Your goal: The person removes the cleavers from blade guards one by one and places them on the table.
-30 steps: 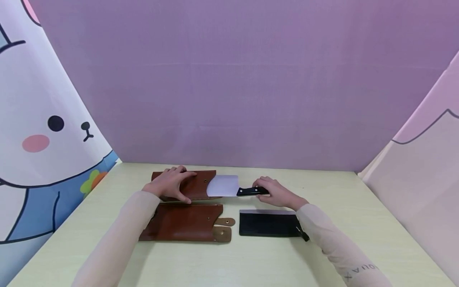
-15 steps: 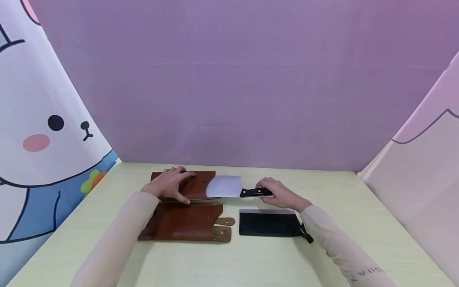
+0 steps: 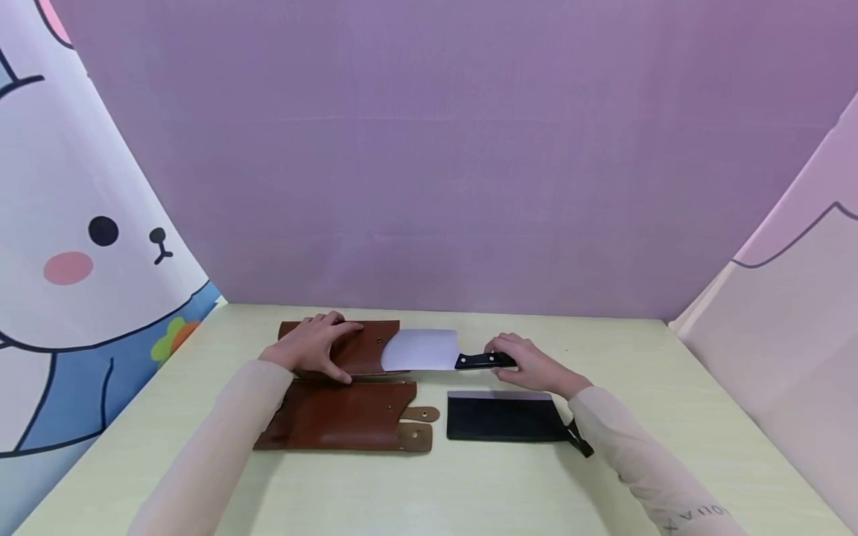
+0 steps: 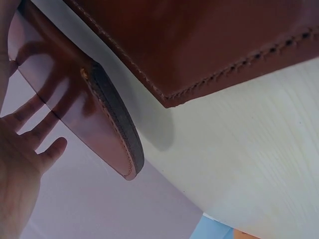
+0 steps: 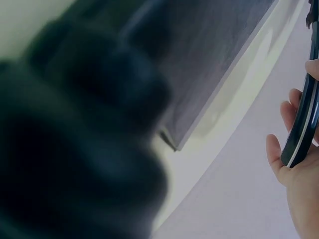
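Observation:
My right hand (image 3: pixel 529 366) grips the black riveted handle (image 3: pixel 477 360) of a cleaver, its fingers curled round the handle in the right wrist view too. The cleaver's broad silver blade (image 3: pixel 422 350) lies partly inside a brown leather sheath (image 3: pixel 365 351), the tip end hidden by the leather. Spread across that sheath, my left hand (image 3: pixel 311 344) holds it with the thumb at the near edge and the fingers over the far side. In the left wrist view the stitched end of the sheath (image 4: pixel 107 134) shows beside the fingers.
Just in front lies a second brown leather sheath (image 3: pixel 342 417) with two snap straps (image 3: pixel 417 435). To its right is a black rectangular blade-like piece (image 3: pixel 503 418) with a pale long edge, partly near my right sleeve. A purple backdrop (image 3: pixel 429 164) rises behind the pale table (image 3: pixel 429 491).
My right hand has moved right with the cleaver, so more blade shows outside the sheath. My left hand and the sheath have shifted slightly left.

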`<state>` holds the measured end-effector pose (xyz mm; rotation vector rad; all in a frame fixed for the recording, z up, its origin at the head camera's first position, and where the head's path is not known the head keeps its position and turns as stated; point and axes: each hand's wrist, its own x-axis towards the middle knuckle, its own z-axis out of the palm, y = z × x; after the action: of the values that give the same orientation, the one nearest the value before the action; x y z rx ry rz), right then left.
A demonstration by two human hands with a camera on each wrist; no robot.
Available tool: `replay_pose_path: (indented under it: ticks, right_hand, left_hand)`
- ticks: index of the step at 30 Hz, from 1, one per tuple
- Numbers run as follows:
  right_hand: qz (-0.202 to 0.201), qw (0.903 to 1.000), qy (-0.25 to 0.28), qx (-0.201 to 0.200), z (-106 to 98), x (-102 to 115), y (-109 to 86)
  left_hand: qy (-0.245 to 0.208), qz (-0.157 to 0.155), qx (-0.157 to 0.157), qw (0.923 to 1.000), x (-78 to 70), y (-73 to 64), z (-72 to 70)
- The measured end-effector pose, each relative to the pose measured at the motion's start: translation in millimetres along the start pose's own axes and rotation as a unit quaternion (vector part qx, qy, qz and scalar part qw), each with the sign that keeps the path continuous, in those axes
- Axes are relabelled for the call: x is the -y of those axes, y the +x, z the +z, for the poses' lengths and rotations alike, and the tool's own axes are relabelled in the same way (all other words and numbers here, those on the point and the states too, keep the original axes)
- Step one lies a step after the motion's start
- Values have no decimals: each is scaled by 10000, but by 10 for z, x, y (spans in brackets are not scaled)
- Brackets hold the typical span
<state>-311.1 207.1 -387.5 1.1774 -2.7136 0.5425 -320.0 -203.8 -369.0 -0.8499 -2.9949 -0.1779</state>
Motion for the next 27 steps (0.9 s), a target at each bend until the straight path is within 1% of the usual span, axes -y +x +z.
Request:
replay_pose_path:
  ticks: [5,13,27]
  right_hand:
    - [18,10000,-10,-20,-30,-7,-31]
    - [192,9998,4,11,-61,-40,-83]
    - [189,9998,-37,-58,-109,-70,-173]
  left_hand:
    - [-16,3,-7,10000,14,-8,-3]
    - [-22,17,-32,10000,42,-20,-5]
    - [34,-31,-32,10000,92,-53,-5]
